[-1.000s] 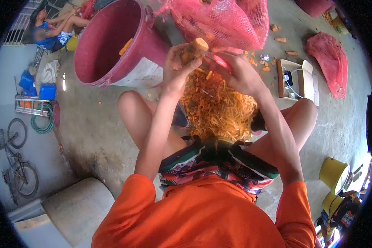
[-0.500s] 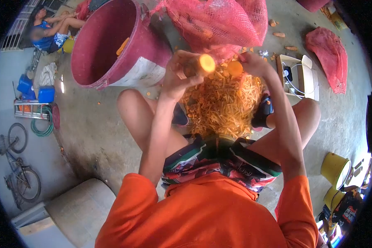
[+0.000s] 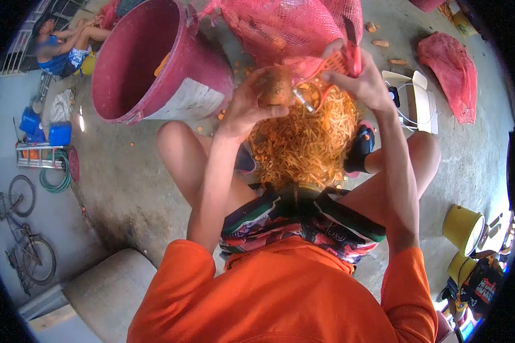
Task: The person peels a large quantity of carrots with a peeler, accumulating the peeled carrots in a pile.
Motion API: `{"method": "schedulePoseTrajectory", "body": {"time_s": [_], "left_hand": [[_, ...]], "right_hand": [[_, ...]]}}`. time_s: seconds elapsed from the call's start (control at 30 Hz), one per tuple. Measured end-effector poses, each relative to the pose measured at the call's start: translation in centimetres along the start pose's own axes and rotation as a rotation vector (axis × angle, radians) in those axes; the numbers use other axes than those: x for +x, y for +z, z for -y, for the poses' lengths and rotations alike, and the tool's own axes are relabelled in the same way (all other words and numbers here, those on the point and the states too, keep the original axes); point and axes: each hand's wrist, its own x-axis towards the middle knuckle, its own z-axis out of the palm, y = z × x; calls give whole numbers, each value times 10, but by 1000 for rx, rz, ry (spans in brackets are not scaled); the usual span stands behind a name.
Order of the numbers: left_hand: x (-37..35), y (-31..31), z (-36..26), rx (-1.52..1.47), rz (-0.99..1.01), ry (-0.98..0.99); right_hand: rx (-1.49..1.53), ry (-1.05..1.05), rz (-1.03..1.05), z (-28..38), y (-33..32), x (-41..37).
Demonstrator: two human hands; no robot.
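In my left hand point(image 3: 242, 110), fingers wrapped round it, is a thick carrot point(image 3: 276, 88) with brownish, unpeeled skin. My right hand point(image 3: 373, 86) is closed on an orange peeler point(image 3: 333, 64), whose metal blade end point(image 3: 309, 102) comes right up to the carrot's side. The same hand also keeps a knife point(image 3: 353, 60) by its red handle, its dark blade pointing up and away from me. Beneath both hands, between my feet, lies a heap of carrot peelings point(image 3: 303, 143) mixed with cut-off round slices.
A large dark-pink tub point(image 3: 212, 63) stands tilted at the left with a carrot point(image 3: 162, 64) inside. Pink mesh sacks point(image 3: 274, 28) lie ahead. Loose carrots point(image 3: 380, 43), an open carton point(image 3: 426, 106) and another red sack point(image 3: 449, 74) are at the right. A person point(image 3: 54, 54) sits at far left.
The carrot's bright cut end has turned away from view, and a round slice that was in the air is gone. The peeler is now held up beside the carrot, with the knife pointing upward.
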Motion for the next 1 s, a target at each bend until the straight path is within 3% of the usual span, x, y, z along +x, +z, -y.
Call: {"method": "schedulePoseTrajectory", "body": {"time_s": [0.13, 0.17, 0.23, 0.27, 0.37, 0.6, 0.67, 0.77, 0.83, 0.9, 0.97, 1.0], "left_hand": [[2, -2, 8, 75, 90, 76], [2, -1, 10, 74, 95, 72], [0, 3, 11, 53, 37, 82], [-1, 4, 11, 54, 39, 81], [-3, 6, 10, 110, 47, 105], [-7, 4, 9, 176, 19, 103], [-7, 1, 6, 186, 26, 92], [-9, -5, 6, 200, 190, 159], [-14, -1, 8, 46, 138, 105], [-8, -3, 13, 61, 92, 124], [-3, 2, 9, 169, 27, 139], [-6, 5, 8, 146, 15, 151]], "right_hand": [[32, -207, 72, -10, 22, 8], [32, -205, 66, -8, 23, 8], [-20, 57, 110, -4, 23, 9], [22, 78, 104, -3, 24, 9], [43, -90, 110, -19, 29, 12], [70, -104, 160, -19, 28, 11], [-46, -177, 114, -24, 23, 14], [-113, -101, -9, -44, -16, 23], [-129, -177, -26, -34, -14, 22], [89, -9, 64, -13, 10, 11], [-139, -289, 130, -8, 28, 11], [-13, -180, 137, -9, 24, 12]]}}
